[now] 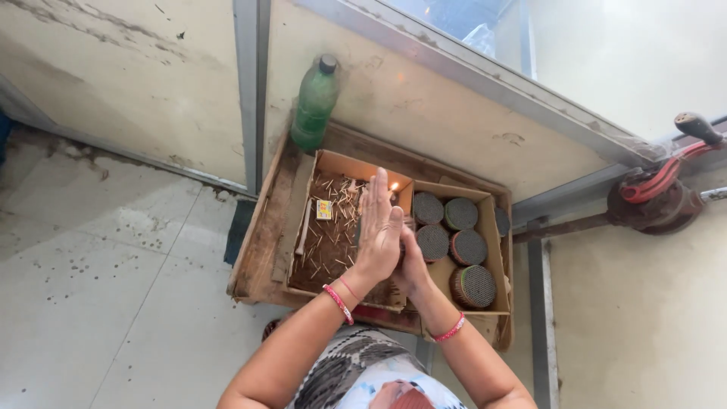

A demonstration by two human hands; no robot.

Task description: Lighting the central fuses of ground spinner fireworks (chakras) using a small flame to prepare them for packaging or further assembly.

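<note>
Both forearms extend forward from the bottom edge, converging toward centre. Left hand (pixel 379 235) is raised edge-on, palm facing right, fingers straight and together, pointing away from the body, thumb tucked alongside. Right hand (pixel 413 265) sits just behind and below it, mostly hidden by the left; fingers not readable, grip unclear. Hands look close or touching at the palm heels. Red thread bands on both wrists, two on the left, one on the right.

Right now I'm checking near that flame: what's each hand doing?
Left hand: open, flat, cupped beside the small flame, holding nothing visible.
Right hand: mostly hidden behind the left; cannot tell.
</note>
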